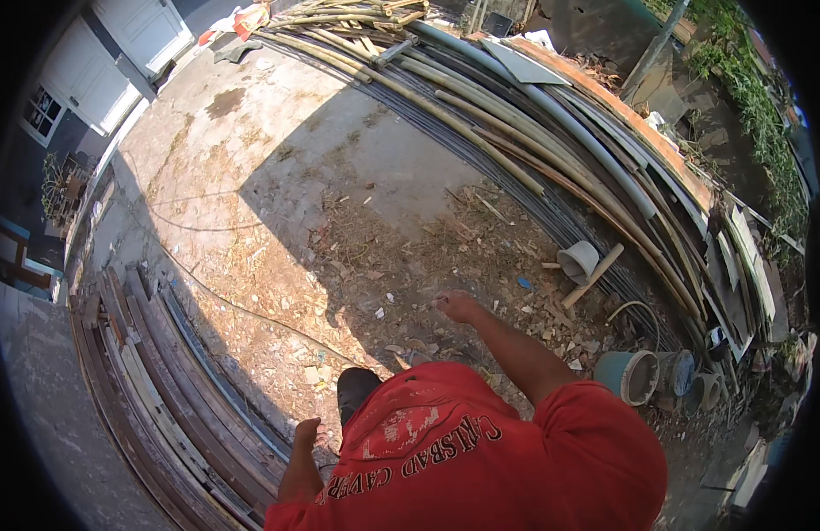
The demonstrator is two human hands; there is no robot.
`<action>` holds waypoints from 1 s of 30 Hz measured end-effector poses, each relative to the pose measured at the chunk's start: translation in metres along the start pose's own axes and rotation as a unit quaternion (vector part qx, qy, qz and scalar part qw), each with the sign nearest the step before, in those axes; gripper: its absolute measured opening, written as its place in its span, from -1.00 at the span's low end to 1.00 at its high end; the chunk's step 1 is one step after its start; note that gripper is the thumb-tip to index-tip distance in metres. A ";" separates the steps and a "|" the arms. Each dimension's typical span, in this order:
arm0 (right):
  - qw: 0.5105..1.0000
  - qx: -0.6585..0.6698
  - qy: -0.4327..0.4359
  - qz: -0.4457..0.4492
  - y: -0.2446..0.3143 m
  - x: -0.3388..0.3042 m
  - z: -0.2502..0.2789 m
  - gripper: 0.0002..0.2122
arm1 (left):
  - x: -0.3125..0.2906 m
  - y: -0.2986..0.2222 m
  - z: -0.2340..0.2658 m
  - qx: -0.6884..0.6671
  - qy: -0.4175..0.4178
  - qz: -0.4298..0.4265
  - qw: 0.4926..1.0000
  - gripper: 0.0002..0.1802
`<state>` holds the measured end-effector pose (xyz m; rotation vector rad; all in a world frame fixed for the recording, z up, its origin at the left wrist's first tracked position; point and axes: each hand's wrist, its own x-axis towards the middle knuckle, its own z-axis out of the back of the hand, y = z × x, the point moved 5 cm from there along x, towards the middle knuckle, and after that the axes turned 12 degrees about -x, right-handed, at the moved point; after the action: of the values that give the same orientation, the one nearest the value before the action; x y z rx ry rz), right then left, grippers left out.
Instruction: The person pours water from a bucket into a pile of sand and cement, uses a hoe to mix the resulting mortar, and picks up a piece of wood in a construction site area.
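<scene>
My right hand (459,306) hangs over the debris-strewn ground ahead of me, its fingers curled together. Whether something small sits at its fingertips I cannot make out. Lower and nearer my body, my left hand (309,433) hangs beside my red shirt, fingers loosely bent and apart, with nothing seen in it. Neither hand touches anything around it. Closest to the left hand is a stack of long wooden boards (184,380). Wood chips and scraps (375,257) cover the ground below the right hand.
Long bamboo poles (490,133), metal rods and a grey pipe (596,128) lie along the right. A grey bucket (578,262) rests beside a short wooden piece (593,276); a teal bucket (627,377) stands nearer. A thin hose (242,310) crosses the ground. White doors (91,75) stand far left.
</scene>
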<state>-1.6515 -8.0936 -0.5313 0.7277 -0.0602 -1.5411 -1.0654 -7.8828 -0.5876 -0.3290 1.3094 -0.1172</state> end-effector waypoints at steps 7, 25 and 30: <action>0.995 0.082 0.026 0.047 0.106 0.125 0.067 -0.55 | 0.005 -0.132 -0.027 0.154 0.093 -0.054 0.982 -0.82; 0.876 0.150 -0.149 -0.433 -0.018 0.199 0.143 -0.67 | 0.204 -0.892 -0.283 0.292 0.228 -0.238 0.898 -0.68; 0.876 0.059 0.028 -0.478 -0.003 0.203 0.078 -0.61 | 0.193 -0.971 -0.412 0.335 0.267 -0.269 0.863 -0.68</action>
<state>-1.6759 -8.3084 -0.5524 0.9659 0.2983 -2.4726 -1.3134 -8.9255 -0.5634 -0.0461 1.5908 -1.1848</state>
